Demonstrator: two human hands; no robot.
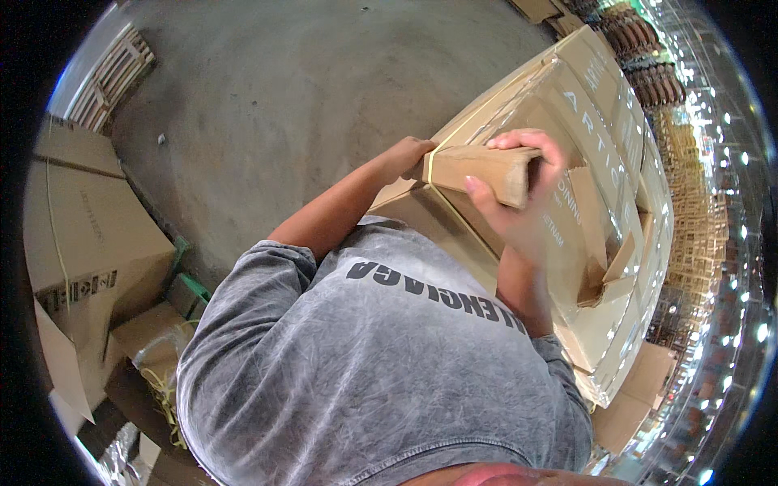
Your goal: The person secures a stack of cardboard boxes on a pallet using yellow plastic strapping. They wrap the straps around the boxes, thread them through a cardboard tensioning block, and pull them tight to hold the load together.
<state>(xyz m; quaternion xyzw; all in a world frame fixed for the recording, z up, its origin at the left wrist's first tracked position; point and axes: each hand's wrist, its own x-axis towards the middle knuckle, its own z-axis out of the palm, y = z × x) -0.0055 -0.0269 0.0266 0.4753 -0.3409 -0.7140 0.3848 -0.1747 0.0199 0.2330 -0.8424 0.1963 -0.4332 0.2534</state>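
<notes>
A folded piece of brown cardboard [490, 172] lies across the top edge of a large carton [587, 243]. My right hand [531, 174] is curled round its open end, with the thumb on the near side and the fingers over the far side. A thin pale yellow strap [431, 168] runs over the carton's edge and passes across the other end of the cardboard piece. My left hand [409, 155] is closed at the strap, where it bends by that end. Its fingertips are partly hidden, and it may also touch the cardboard.
Strapped cartons [89, 235] stand at the left, with loose yellow strapping [166, 397] below them. A torn flap [608, 283] sticks up from the large carton. Stacked wooden frames [689, 202] line the right side. Concrete floor [308, 89] stretches ahead, with slatted wood [113, 77] far left.
</notes>
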